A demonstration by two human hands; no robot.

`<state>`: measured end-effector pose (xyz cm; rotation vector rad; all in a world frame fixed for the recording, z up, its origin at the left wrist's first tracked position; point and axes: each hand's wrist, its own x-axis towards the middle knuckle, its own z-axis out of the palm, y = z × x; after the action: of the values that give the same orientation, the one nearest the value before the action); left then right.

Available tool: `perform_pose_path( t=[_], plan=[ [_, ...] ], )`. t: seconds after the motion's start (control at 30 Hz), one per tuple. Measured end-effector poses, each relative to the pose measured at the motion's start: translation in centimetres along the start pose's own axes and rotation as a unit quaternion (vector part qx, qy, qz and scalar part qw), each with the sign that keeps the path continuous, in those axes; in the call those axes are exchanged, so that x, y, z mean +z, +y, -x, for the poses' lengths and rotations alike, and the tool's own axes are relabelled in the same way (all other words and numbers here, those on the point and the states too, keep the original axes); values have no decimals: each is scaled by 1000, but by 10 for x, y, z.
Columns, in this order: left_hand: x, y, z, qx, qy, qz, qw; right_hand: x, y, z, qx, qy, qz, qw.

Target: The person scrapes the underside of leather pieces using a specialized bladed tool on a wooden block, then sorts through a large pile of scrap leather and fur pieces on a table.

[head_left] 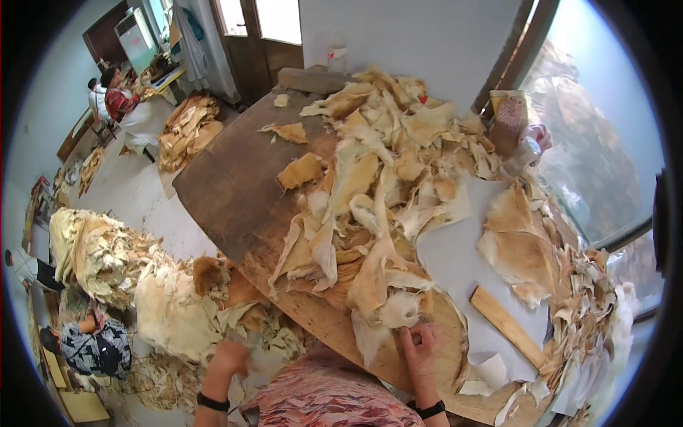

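Bare wood left, scraps heaped right
The tabletop [228,185] lies open along its left side; the pile of hide scraps [370,185] and a wooden stick [506,325] crowd the right.

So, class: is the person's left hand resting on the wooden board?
No: the left hand hangs below the wooden board, over the floor pile.

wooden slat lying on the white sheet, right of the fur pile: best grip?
Pinch the wooden slat across its narrow width near the middle, coming from above. It lies flat and diagonal on the white sheet with both long edges exposed; scraps crowd its lower right end. The right hand is nearest.
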<state>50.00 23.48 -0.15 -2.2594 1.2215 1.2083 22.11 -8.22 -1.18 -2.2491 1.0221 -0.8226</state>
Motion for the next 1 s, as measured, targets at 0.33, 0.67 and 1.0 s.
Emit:
perform_pose_path(
  t=[0.33, 0.67, 1.0],
  plan=[
    [-143, 65, -32, 165, 418, 287, 846, -19, 8, -1, 6, -86, -19, 996],
    [-395, 61, -152, 133, 468, -41, 872, -13, 9, -59, -89, -134, 89, 983],
    [-498, 101, -306, 66, 574, 133, 805, 6, 34, -80, -98, -110, 168, 975]
  ],
)
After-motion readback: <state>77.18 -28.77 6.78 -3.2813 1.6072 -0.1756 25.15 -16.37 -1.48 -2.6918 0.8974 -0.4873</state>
